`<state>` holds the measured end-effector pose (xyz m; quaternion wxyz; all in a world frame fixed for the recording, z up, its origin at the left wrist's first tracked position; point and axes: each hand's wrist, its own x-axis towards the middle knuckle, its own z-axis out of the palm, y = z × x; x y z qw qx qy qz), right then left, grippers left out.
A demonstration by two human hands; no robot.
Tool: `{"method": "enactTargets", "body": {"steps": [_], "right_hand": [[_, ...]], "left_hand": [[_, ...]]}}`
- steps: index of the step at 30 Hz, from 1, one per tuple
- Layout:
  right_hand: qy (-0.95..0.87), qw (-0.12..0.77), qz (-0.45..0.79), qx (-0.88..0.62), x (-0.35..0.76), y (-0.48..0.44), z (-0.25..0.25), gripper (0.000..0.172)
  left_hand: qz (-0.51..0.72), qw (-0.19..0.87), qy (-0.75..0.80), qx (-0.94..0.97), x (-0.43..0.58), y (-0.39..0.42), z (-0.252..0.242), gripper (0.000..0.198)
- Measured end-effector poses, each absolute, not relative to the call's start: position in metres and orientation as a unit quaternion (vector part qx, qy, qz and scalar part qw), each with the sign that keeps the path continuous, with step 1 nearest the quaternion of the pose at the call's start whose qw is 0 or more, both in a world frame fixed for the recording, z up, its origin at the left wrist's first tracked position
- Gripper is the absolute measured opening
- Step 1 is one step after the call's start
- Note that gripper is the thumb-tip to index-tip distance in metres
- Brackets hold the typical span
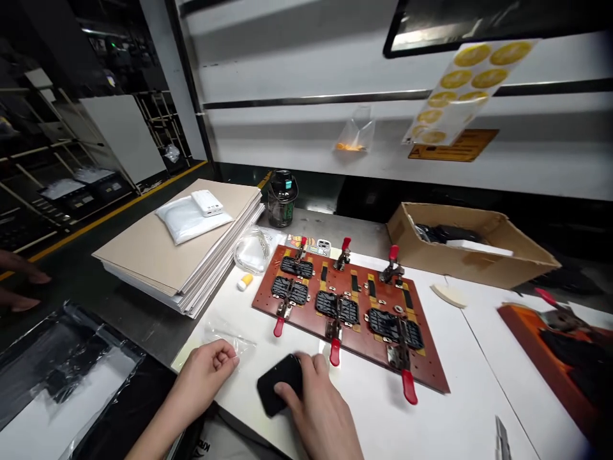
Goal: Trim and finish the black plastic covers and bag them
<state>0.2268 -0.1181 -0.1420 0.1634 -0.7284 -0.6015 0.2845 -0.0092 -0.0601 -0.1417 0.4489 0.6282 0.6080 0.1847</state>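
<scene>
My right hand (323, 399) grips a flat black rounded-corner piece (280, 386), thumb on its face and fingers behind its far edge. Left of it, my left hand (204, 377) is closed in a pinch at a thin clear plastic bag (234, 335) lying on the white table top (373, 409). Beyond both hands sits a reddish-brown fixture board (345, 338) with red-handled toggle clamps. Several ribbed black parts (338, 308) rest on the board, some under clamps. The red handle of one front clamp (335, 351) is just above my right hand.
A stack of boards (158, 255) at left bears a white packet (184, 220) and a white device (207, 202). Behind are a dark jug (282, 201) and an open cardboard box (460, 255). A second fixture (550, 364) and a utility knife (502, 441) are at right.
</scene>
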Motion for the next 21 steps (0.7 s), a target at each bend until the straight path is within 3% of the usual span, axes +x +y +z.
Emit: {"method": "enactTargets", "body": {"steps": [1, 5, 7, 12, 17, 21], "right_hand": [[-0.592, 0.207, 0.319, -0.71, 0.234, -0.123, -0.143, 0.023], [-0.483, 0.417, 0.385, -0.666, 0.244, -0.139, -0.137, 0.042], [-0.45, 0.466, 0.39, -0.655, 0.231, -0.142, -0.136, 0.046], [-0.541, 0.415, 0.417, -0.601, 0.196, -0.14, -0.141, 0.036], [-0.525, 0.405, 0.493, -0.563, 0.209, -0.134, -0.127, 0.035], [-0.558, 0.343, 0.475, -0.588, 0.223, -0.135, -0.117, 0.022]], "left_hand": [[0.197, 0.455, 0.604, 0.624, -0.005, -0.062, -0.142, 0.026], [0.237, 0.478, 0.578, 0.617, 0.009, -0.068, -0.138, 0.032], [0.253, 0.488, 0.559, 0.62, 0.016, -0.069, -0.134, 0.034], [0.269, 0.465, 0.531, 0.656, 0.031, -0.074, -0.114, 0.034], [0.166, 0.465, 0.445, 0.747, 0.035, -0.095, -0.087, 0.027], [0.199, 0.491, 0.428, 0.733, 0.031, -0.103, -0.071, 0.033]]}}
